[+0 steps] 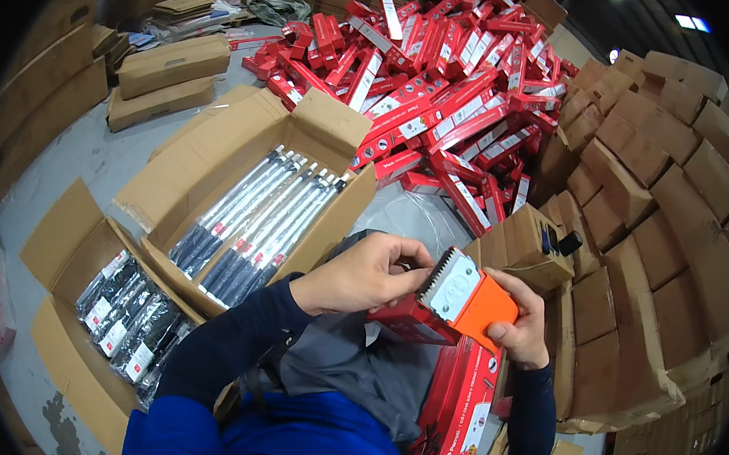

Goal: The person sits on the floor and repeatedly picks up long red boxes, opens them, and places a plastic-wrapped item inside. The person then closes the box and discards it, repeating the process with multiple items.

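My right hand grips the orange plastic body of a tape dispenser, whose toothed metal plate faces left. My left hand is beside that toothed edge, thumb and fingertips pinched together; whether tape is between them cannot be told. A red carton lies across my lap just below the dispenser, its left end partly hidden by my left hand. More long red cartons stand by my right side.
Left of me, an open cardboard box holds plastic-wrapped poles; a second box holds bagged black items. Ahead rises a large heap of red cartons. Stacked brown boxes line the right. A dark device lies on a nearby box.
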Demonstrator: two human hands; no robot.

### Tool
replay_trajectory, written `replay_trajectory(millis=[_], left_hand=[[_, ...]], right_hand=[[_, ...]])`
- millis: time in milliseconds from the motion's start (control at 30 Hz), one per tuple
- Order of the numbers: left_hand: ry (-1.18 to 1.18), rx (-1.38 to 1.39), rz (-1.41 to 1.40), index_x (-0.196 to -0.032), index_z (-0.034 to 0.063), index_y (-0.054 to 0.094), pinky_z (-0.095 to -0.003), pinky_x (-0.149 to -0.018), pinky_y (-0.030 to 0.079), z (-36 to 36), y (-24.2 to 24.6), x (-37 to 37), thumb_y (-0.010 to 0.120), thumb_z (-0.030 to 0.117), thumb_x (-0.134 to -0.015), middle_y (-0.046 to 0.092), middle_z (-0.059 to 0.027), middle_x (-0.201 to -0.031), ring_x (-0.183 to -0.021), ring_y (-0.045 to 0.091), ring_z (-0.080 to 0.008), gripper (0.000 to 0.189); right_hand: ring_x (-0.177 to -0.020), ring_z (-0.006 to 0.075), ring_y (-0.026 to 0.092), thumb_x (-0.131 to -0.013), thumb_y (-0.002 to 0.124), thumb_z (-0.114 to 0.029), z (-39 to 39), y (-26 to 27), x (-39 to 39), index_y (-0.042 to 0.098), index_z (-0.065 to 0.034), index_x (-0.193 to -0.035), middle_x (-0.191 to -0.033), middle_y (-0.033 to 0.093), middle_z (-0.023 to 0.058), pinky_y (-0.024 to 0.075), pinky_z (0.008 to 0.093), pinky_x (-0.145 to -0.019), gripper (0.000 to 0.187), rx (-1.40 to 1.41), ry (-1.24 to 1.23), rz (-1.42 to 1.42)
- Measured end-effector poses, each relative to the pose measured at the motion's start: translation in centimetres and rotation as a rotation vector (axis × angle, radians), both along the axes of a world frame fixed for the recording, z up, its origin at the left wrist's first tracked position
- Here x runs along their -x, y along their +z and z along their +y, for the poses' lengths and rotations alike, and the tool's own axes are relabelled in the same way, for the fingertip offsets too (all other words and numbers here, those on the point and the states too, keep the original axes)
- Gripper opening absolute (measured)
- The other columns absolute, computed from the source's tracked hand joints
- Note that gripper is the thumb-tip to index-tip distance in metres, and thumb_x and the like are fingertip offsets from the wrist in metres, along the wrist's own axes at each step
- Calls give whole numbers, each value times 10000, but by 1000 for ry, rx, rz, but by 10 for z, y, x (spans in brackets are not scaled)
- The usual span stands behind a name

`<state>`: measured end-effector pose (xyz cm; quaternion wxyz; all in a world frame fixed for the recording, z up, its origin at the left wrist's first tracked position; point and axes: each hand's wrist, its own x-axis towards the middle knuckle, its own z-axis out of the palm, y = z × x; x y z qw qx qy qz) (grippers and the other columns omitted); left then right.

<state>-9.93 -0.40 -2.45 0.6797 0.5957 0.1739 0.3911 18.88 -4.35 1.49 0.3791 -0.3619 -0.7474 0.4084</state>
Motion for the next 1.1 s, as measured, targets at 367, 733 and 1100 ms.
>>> replay_trajectory(millis=[367, 733, 1100], left_hand=[[466, -150, 147, -933, -1, 643, -230, -662, 470, 6, -17, 34, 671, 113, -996, 636, 9, -804, -727, 571, -46, 133], [625, -277, 311, -963, 29, 579, -425, -642, 496, -7, -118, -64, 583, 306, -1046, 610, -146, -714, -660, 642, -310, 289], [433, -593, 37, -1616, -45, 103, -442, -1257, 164, -37, -132, -84, 680, 269, -940, 157, -278, -1674, -1553, 194, -416, 943]], right_hand=[[-986, 133, 673, -879, 796, -296, -9, 72, 22, 673, 39, -1276, -1104, 732, 97, 532, 294, -918, 534, 224, -152, -475], [-1028, 154, 692, -857, 787, -252, -20, 30, -34, 665, 47, -1292, -1141, 738, 125, 543, 312, -930, 541, 234, -210, -253], [-1067, 172, 689, -808, 798, -264, -21, 11, -53, 654, 48, -1315, -1192, 724, 146, 532, 312, -968, 612, 228, -203, -113]])
